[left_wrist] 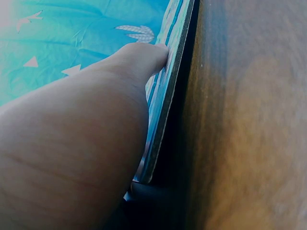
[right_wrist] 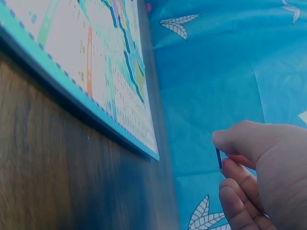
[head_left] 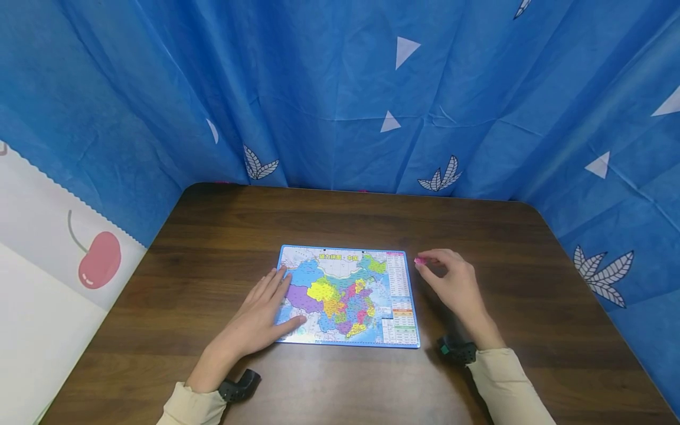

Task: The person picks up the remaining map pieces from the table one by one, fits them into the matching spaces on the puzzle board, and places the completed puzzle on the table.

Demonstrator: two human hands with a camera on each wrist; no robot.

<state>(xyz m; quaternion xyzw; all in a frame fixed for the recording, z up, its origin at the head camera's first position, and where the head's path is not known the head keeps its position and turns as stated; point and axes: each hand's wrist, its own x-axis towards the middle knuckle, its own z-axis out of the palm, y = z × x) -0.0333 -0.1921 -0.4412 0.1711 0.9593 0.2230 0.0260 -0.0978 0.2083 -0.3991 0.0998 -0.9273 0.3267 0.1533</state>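
Observation:
A flat map puzzle board (head_left: 401,289) with a blue border and many coloured regions lies on the table. My left hand (head_left: 252,321) rests on its left part, fingers spread and fairly straight; in the left wrist view the thumb touches the board's edge (left_wrist: 165,105). Just off the board's upper right side, my right hand (head_left: 458,286) pinches a small pink puzzle piece (head_left: 419,261) between thumb and fingertips. The right wrist view shows this piece (right_wrist: 218,158) edge-on as a thin dark strip. A white, outlined area shows at the map's top middle.
The brown wooden table (head_left: 340,383) extends around the board on all sides. Behind it hangs a blue curtain (head_left: 329,88) with white leaves and triangles. A white cloth with a cherry print (head_left: 101,260) is at the left. Each wrist wears a black band (head_left: 240,386).

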